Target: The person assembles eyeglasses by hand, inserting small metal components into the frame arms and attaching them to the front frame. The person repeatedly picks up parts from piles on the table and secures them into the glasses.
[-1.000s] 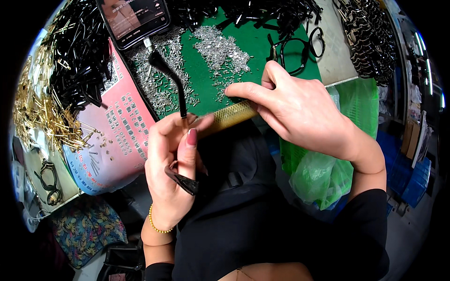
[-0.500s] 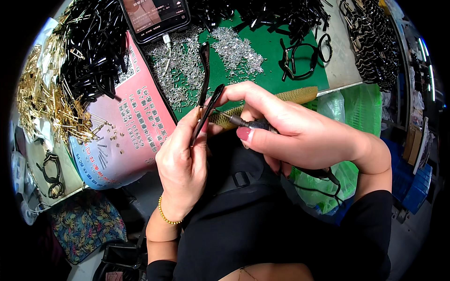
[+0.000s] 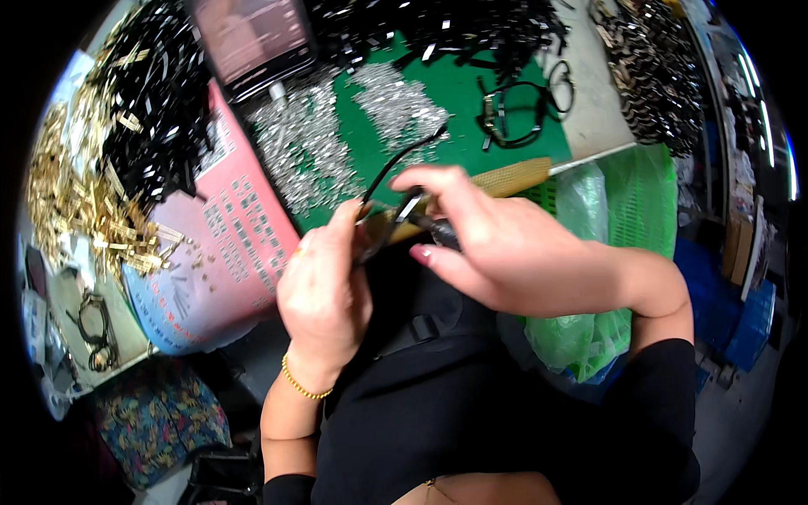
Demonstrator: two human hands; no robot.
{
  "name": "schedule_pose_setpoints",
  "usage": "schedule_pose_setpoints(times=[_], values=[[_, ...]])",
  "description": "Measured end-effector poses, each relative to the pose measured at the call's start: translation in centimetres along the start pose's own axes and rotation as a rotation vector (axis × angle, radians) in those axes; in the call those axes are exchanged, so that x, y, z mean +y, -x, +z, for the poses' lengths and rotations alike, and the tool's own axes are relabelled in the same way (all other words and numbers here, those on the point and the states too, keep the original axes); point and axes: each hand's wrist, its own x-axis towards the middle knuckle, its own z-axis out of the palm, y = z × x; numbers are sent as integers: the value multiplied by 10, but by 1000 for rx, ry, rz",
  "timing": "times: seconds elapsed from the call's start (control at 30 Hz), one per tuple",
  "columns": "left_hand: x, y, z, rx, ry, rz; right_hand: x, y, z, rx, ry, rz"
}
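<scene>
Black, thin eyeglass arm (image 3: pixel 396 161) curves — left hand (image 3: pixel 324 290) pinching.

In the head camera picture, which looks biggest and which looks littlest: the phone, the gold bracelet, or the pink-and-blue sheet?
1. Pink-and-blue sheet
2. Phone, though the top edge cuts it off
3. Gold bracelet, clearly littlest
</scene>
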Motion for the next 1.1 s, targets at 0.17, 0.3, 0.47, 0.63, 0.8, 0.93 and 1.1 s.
schedule_pose_setpoints(times=[0.17,0.3,0.47,0.63,0.8,0.93,1.1], values=[[5,1,-22,229,655,-482,30,30,-22,379,489,-88],[-11,-2,-32,309,670,-357,80,31,-62,654,715,283],[-17,10,-27,338,696,-459,87,22,-65,728,392,121],[-25,20,-52,477,757,-397,41,-10,-62,607,799,274],[-35,33,-90,641,723,-102,-16,12,-31,752,253,-69],[-41,30,-71,626,615,-183,-36,-47,32,97,-99,-433],[-44,19,-53,336,446,-308,-34,-67,57,-85,-128,-469]])
